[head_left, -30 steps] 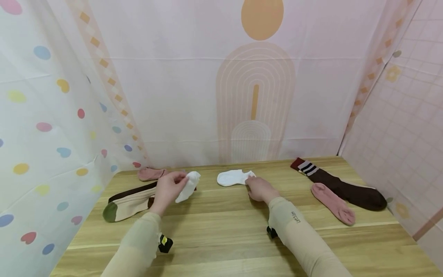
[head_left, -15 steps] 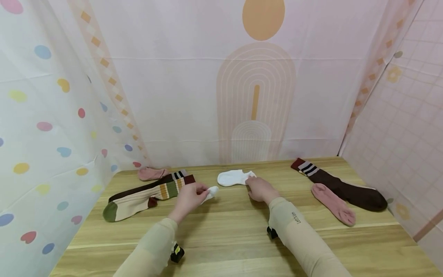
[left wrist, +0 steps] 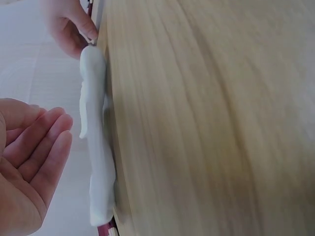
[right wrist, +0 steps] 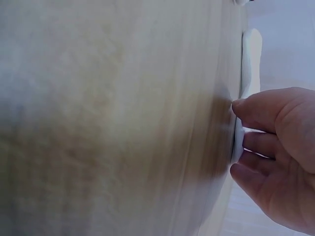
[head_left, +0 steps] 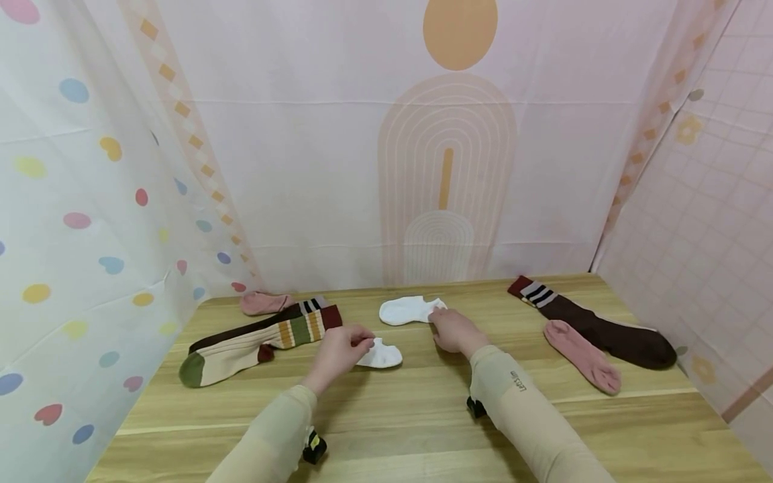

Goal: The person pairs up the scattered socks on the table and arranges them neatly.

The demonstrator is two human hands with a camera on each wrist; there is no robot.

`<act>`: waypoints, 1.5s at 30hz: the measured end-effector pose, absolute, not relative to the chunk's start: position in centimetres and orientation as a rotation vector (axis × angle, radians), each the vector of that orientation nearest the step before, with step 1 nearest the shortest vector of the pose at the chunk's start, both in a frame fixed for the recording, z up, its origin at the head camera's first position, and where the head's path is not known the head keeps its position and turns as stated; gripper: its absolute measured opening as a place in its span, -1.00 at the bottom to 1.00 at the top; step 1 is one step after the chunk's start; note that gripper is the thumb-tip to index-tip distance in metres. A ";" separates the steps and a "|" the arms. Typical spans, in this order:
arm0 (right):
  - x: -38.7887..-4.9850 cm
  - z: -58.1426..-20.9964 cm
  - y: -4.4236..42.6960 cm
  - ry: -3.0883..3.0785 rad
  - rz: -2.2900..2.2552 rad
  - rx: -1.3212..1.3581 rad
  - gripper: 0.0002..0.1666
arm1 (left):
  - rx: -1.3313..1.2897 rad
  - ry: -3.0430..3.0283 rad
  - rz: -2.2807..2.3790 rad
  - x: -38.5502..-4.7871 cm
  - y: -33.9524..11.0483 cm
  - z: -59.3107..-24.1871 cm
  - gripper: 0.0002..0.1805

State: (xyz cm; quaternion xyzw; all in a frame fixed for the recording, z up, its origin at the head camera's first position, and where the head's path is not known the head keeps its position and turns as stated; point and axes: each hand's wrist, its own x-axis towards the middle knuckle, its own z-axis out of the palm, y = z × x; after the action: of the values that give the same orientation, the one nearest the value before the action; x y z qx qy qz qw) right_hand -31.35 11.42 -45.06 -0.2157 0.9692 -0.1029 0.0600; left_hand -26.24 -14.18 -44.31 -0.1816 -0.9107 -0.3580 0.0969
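Observation:
A white ankle sock [head_left: 384, 355] lies flat on the wooden table, its left part hidden by my left hand [head_left: 339, 350]. In the left wrist view my left hand [left wrist: 32, 162] hovers beside that sock [left wrist: 98, 137], fingers loosely bent, thumb near the index finger, with nothing held. Farther back lies a second white sock [head_left: 402, 310], whose right end is touched by the fingers of my right hand [head_left: 455, 330]. In the right wrist view the fingers of my right hand [right wrist: 283, 147] are spread against the sock [right wrist: 253, 56], thumb tip low by the tabletop.
At the left lie a pink sock [head_left: 261, 303], a dark brown sock [head_left: 232, 333] and a cream striped sock [head_left: 232, 359] overlapping it. Another dark brown sock [head_left: 604, 330] and a pink sock [head_left: 580, 355] lie at the right. Patterned curtains stand behind the table [head_left: 398, 429].
My left hand has moved right from the striped socks, carrying the nearer white sock. It has laid the sock down and let go. The right hand has stayed in place.

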 end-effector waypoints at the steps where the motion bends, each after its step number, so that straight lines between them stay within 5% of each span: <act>1: -31.3 -45.1 11.4 2.937 -0.312 -0.651 -0.56 | -0.536 -2.690 -1.066 -26.3 -14.3 -44.3 -0.95; 36: -30.2 -44.5 10.6 3.058 -0.790 -0.946 -0.57 | -0.308 -2.613 -1.071 -26.7 -19.6 -43.6 -0.83; 45: -29.6 -44.7 9.1 2.971 -0.937 -0.812 -0.64 | -0.217 -2.648 -1.113 -26.9 -20.7 -44.2 -0.72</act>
State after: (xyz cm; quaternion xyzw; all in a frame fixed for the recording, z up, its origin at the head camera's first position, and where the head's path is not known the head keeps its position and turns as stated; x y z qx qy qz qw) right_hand -29.57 9.06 -44.67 -0.2522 0.9221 -0.2908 -0.0387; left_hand -26.94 -20.74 -44.19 -0.0748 -0.9115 -0.3830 0.1302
